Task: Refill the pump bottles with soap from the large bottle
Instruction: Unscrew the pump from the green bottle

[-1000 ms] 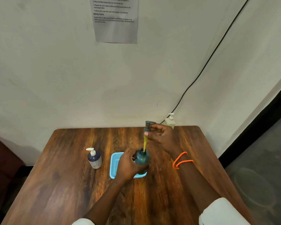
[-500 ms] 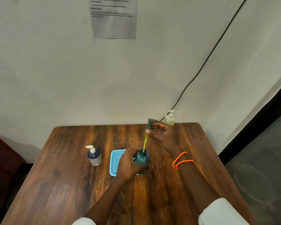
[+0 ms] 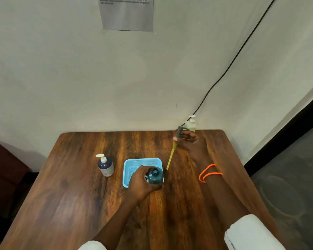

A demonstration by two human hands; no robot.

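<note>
A round teal bottle [image 3: 155, 176] stands upright with its neck open, at the front right corner of a light blue tray [image 3: 132, 164]. My left hand [image 3: 140, 181] grips its side. My right hand [image 3: 192, 143] pinches the teal pump head [image 3: 179, 131], lifted to the right of the bottle; its yellow dip tube [image 3: 171, 157] hangs clear of the neck. A dark blue pump bottle [image 3: 106, 166] with a white pump stands left of the tray. A pale bottle [image 3: 191, 124] with a white pump stands at the table's far right edge, behind my right hand.
The wooden table [image 3: 79, 195] reaches the white wall at the back. A black cable [image 3: 224, 73] runs down the wall to the pale bottle. A printed sheet [image 3: 126, 13] hangs on the wall. Dark floor lies to the right.
My right hand has drawn the pump up and to the right, so the yellow tube has come fully out of the teal bottle. My left hand stays on the bottle.
</note>
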